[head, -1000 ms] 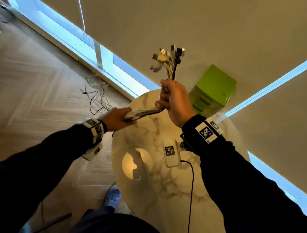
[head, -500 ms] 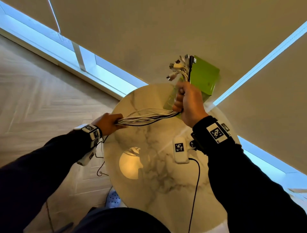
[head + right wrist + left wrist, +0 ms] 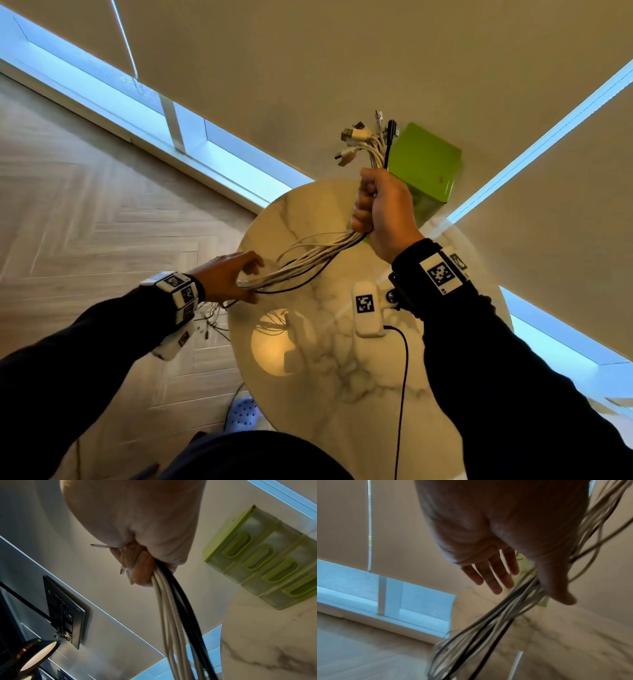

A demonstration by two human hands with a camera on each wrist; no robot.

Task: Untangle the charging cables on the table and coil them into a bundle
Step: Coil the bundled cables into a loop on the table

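A bundle of white charging cables with one black one (image 3: 308, 260) stretches above the round marble table (image 3: 325, 394). My right hand (image 3: 380, 205) grips it in a fist near the plug ends (image 3: 359, 137), which fan out above the fist. From there the cables sag down-left to my left hand (image 3: 226, 277) at the table's left edge. In the left wrist view the fingers (image 3: 493, 574) are straight and spread, and the cables (image 3: 488, 626) run past the thumb. The right wrist view shows the cables (image 3: 171, 608) leaving my fist. The loose ends (image 3: 212, 318) dangle beyond my left wrist.
A green drawer box (image 3: 428, 161) stands at the table's far edge, just behind my right hand. Wood floor lies to the left, and window blinds hang behind the table. A blue shoe (image 3: 241, 414) shows below the table's near-left edge.
My left hand has opened its fingers from a closed grip on the cables. The span between my hands now hangs looser. My right hand keeps its grip.
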